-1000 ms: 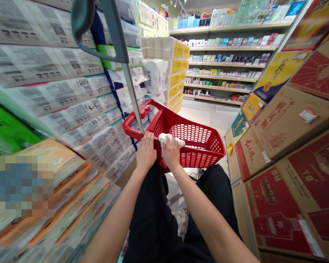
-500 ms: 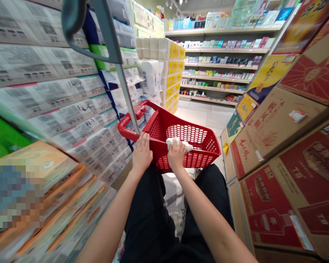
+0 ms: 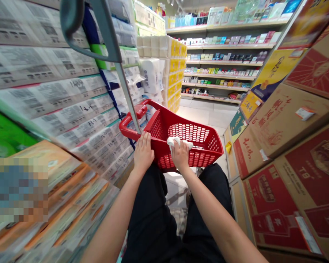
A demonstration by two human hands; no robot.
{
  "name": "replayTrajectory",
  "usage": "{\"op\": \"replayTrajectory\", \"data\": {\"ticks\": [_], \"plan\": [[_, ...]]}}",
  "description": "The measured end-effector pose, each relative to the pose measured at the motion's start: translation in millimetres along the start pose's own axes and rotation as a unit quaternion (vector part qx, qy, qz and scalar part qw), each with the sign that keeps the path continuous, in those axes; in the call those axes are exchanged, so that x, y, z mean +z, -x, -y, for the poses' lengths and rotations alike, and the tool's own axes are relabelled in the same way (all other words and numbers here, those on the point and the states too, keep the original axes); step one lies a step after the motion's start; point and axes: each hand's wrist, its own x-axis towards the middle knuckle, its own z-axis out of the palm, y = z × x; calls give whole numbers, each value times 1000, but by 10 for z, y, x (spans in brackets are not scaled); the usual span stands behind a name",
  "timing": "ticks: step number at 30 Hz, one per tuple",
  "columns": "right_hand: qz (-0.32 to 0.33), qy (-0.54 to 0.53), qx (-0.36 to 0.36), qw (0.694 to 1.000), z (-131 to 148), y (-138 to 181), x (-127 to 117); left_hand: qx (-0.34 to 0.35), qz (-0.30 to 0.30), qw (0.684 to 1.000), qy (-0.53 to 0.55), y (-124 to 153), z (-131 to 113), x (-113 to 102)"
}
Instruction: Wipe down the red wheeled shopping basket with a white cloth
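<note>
A red plastic shopping basket (image 3: 197,140) stands in the aisle in front of my legs, with a grey pull handle (image 3: 109,44) rising from its left end up past my head. My left hand (image 3: 143,153) lies on the basket's near rim by the handle's foot, fingers together and curled over the edge. My right hand (image 3: 180,155) presses a crumpled white cloth (image 3: 176,141) onto the same rim further right, fingers closed on it. The basket looks bare inside.
Stacked packs of tissue paper (image 3: 71,109) wall the left side. Brown and red cartons (image 3: 285,146) are piled on the right. Shelves of small goods (image 3: 222,62) cross the far end. A tiled floor (image 3: 205,113) runs ahead between them.
My right hand with the cloth has slid to the right along the basket's rim. My left hand stays on the rim near the handle.
</note>
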Motion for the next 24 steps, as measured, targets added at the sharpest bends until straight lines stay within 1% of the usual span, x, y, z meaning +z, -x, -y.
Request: {"op": "replayTrajectory", "data": {"ticks": [2, 4, 6, 7, 9, 11, 15, 17, 18, 19, 21, 22, 24], "plan": [[-10, 25, 7, 1000, -276, 108, -48, 0, 1, 1000, 1, 0, 5, 4], [-16, 42, 15, 999, -479, 189, -93, 0, 0, 1000, 2, -2, 12, 13], [-19, 51, 30, 998, -572, 230, -118, -3, -5, 1000, 4, -5, 16, 24], [-23, 55, 50, 997, -566, 230, -119, -6, -8, 1000, 5, -6, 16, 29], [-36, 54, 100, 993, -433, 181, -98, -12, -16, 1000, 12, -9, 13, 40], [-39, 34, 124, 991, -154, 72, -54, -15, -24, 999, 19, -12, 12, 51], [2, -30, 83, 996, 583, -219, 37, -15, -31, 999, 18, -18, 27, 57], [18, -50, 86, 995, 844, -318, 62, -13, -25, 1000, 9, -21, 37, 49], [21, -58, 85, 994, 912, -341, 71, -12, -22, 1000, 6, -21, 40, 43], [19, -63, 80, 995, 932, -342, 79, -11, -20, 1000, 3, -21, 41, 38], [7, -63, 51, 997, 834, -289, 91, -10, -20, 1000, 0, -18, 36, 32], [0, -57, 32, 998, 724, -240, 93, -10, -22, 1000, 0, -16, 32, 32], [-9, -35, 3, 999, 415, -116, 79, -12, -28, 1000, 2, -12, 22, 39]]}}
